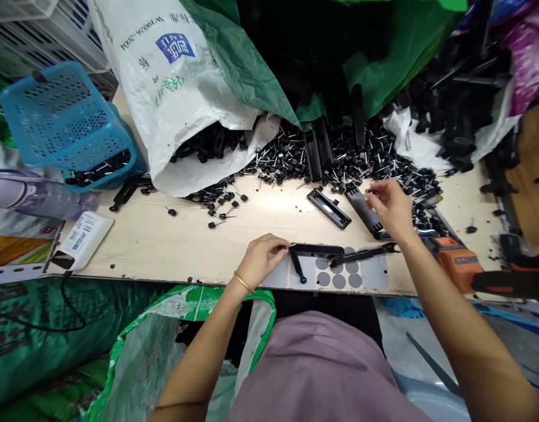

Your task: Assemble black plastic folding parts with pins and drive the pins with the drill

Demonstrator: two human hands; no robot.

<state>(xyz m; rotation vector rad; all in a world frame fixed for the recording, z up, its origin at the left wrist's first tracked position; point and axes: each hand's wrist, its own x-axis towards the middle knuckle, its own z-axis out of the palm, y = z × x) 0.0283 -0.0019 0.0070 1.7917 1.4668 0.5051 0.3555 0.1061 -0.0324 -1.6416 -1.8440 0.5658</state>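
With thumb and fingers closed, my left hand (264,258) grips the left end of a long black plastic bar (317,250) at the table's front edge. A short black arm (298,266) hangs from that end, and another black arm (366,254) stretches off to the right. My right hand (391,210) is pinched over a wide black slotted piece (363,211); what its fingertips hold is too small to make out. A black channel-shaped piece (329,208) lies to its left. Behind both hands is a heap of black-headed metal pins (278,155).
A white woven bag (163,117) spills black parts at the back left. A blue basket (67,129) and a white box-shaped device (84,240) stand left. An orange-and-black power tool (460,264) lies right. Below the edge gapes a green-rimmed bag (141,334).
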